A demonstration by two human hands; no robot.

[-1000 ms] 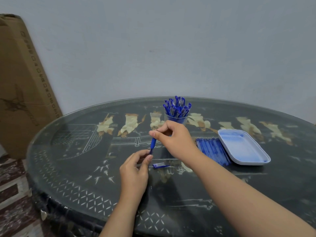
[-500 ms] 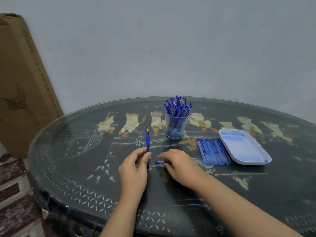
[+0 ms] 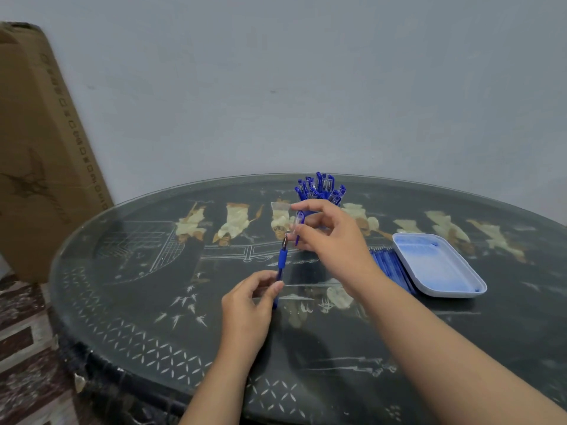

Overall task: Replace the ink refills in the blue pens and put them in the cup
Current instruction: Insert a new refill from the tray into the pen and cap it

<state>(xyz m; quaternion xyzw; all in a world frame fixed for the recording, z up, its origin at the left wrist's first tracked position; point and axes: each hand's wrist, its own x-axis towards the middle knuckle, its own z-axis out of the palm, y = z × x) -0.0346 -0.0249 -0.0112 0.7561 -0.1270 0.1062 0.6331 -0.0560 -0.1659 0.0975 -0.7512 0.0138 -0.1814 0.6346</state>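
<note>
Right hand [image 3: 334, 237] up off the inlaid glass table [image 3: 122, 271], cap [image 3: 299, 223] in pinch; left hand [image 3: 248, 305] round pen [image 3: 281, 259]; grey wall [image 3: 276, 87] behind.

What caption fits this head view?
The left hand holds an uncapped blue pen upright; the right hand holds the cap beside its tip.

The right hand [image 3: 334, 240] hides the clear cup holding the blue plastic pens [image 3: 320, 188]; its forearm overlaps the thin blue refills [image 3: 392, 268].
</note>
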